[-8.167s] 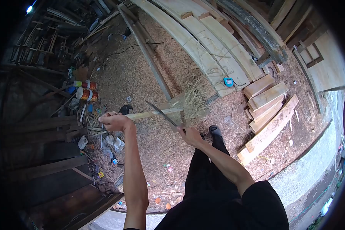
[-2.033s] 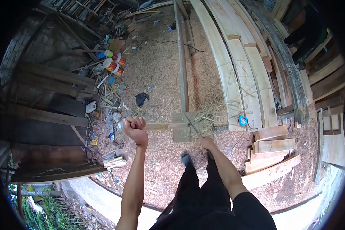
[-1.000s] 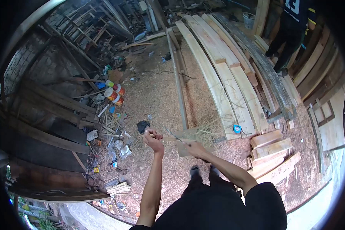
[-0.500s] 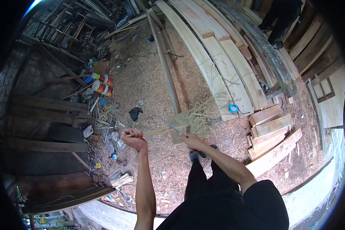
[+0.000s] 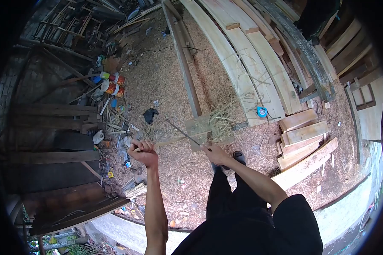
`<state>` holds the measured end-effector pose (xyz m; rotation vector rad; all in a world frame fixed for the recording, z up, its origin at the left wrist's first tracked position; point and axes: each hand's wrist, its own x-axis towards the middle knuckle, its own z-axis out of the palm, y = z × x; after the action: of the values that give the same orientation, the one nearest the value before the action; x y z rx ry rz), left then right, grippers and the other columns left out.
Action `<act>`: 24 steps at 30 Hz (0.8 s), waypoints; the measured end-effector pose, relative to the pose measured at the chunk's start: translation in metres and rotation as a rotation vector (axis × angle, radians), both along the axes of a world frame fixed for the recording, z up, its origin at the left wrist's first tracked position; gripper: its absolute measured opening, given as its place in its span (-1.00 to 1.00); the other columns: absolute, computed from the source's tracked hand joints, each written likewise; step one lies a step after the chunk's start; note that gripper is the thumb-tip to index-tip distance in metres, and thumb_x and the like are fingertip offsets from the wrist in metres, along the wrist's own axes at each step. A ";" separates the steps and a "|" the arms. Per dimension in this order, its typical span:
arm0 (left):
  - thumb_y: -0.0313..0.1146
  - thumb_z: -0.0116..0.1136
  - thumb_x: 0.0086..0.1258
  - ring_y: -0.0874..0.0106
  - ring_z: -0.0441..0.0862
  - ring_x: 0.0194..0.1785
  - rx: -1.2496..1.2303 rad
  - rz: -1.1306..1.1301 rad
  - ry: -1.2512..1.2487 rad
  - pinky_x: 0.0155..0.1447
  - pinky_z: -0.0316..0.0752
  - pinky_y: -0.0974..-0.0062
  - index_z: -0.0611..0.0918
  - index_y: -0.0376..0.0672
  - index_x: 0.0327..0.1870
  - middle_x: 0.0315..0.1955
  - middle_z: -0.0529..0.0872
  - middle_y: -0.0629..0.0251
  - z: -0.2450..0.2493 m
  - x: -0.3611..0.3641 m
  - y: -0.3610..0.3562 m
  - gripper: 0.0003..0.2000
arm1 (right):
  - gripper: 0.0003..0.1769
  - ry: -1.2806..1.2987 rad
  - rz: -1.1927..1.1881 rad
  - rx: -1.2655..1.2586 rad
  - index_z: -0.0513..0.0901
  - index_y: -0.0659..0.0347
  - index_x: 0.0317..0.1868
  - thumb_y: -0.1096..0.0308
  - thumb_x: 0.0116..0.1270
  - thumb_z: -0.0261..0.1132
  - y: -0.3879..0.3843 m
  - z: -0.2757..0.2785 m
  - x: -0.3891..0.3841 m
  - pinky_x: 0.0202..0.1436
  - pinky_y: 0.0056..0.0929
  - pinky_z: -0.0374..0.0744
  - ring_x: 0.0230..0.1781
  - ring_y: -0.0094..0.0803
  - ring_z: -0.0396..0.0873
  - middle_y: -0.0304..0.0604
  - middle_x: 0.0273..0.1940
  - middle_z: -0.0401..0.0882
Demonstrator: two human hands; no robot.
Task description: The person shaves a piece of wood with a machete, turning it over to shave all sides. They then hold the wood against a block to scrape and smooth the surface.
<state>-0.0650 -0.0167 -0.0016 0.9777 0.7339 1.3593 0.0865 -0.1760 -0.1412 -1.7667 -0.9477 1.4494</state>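
My left hand is wrapped round one end of a thin pale wood strip, which stretches rightward over a flat board. In my right hand is the lower end of a long thin dark blade. The blade points up and to the left, crossing the strip in this view. Whether blade and strip touch is unclear. Dry shavings lie in a tangle at the board's right side.
Long planks run toward the upper right, with a blue tape measure on one. Cut boards are stacked at right. Paint buckets and scraps lie at left. A person in dark clothes stands at upper right.
My left hand has moved slightly left and up with the strip. The blade has shifted left, its tip reaching further out. The view has tilted a little.
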 end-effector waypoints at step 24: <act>-0.10 -0.34 0.26 0.59 -0.10 -0.84 0.005 0.163 -0.002 -0.74 -0.10 0.56 0.16 -0.04 -0.71 -0.91 0.06 0.46 -0.010 -0.042 0.018 -0.65 | -0.15 -0.171 -0.124 -0.285 0.51 0.61 -0.21 -0.25 0.21 -0.09 -0.009 -0.118 0.017 0.07 -0.18 0.41 -0.07 0.12 0.49 0.40 -0.19 0.49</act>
<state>-0.1073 0.0016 -0.0119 0.9363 0.8233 1.5037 0.1035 -0.1847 -0.2590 -2.1454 -0.7261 1.4260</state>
